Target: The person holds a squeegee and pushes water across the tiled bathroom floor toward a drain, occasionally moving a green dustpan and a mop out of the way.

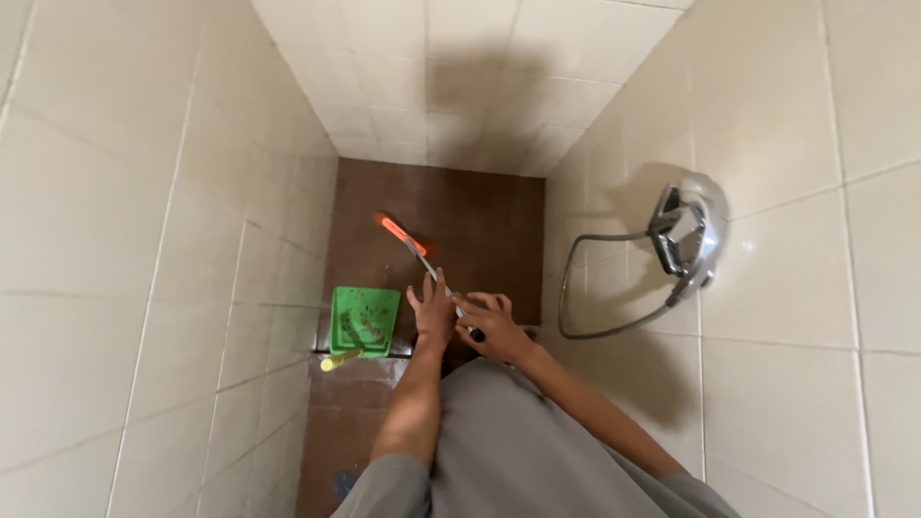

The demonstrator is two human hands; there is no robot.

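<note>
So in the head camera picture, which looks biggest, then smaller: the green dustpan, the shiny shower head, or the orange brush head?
1. Shower head, though it is nearer the camera, so unsure against the dustpan.
2. Green dustpan.
3. Orange brush head, clearly smallest.

Cream wall tiles point(115, 240) on the left, far and right sides, closing in a narrow brown floor point(480, 221). Green dustpan point(365, 320) on the floor at the left wall, speckled with dirt — yellow handle point(340, 361) pointing near. Chrome shower head point(686, 235) mounted on the right wall — grey hose point(595, 288) looping down to its left.
</note>
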